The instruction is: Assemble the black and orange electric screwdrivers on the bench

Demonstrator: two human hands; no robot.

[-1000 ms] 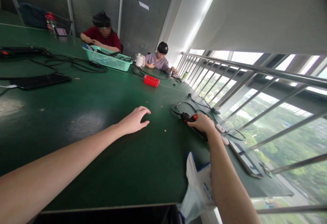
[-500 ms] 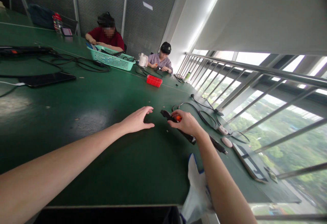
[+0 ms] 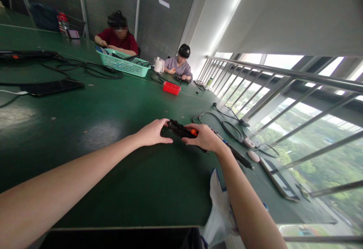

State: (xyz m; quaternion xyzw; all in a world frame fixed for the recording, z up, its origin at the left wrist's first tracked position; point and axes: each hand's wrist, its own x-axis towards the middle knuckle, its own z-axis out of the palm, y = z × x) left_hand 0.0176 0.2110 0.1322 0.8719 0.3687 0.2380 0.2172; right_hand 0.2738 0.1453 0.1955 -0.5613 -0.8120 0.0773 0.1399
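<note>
My right hand (image 3: 202,137) is closed around a long black device with an orange part (image 3: 178,128), held slightly above the green table. Its grip covers part of the device, so I cannot tell its exact kind. The free end of the device reaches my left hand (image 3: 155,132), whose fingertips are beside or touching it. My left thumb and fingers are spread apart, not wrapped round it. Behind my right wrist lies a black rod-shaped tool with a metal tip (image 3: 241,158). A white cloth item with blue edging (image 3: 219,207), like a glove, lies below my right forearm.
A red tray (image 3: 171,88) and a teal basket (image 3: 124,64) stand further back, with two people seated beyond. Black cables (image 3: 227,126) lie at right near the metal railing (image 3: 283,75). A dark tablet-like slab (image 3: 56,88) lies at left.
My right hand has moved the black device slightly left and turned it, bringing its end to my left fingertips. My left hand stays nearly in place.
</note>
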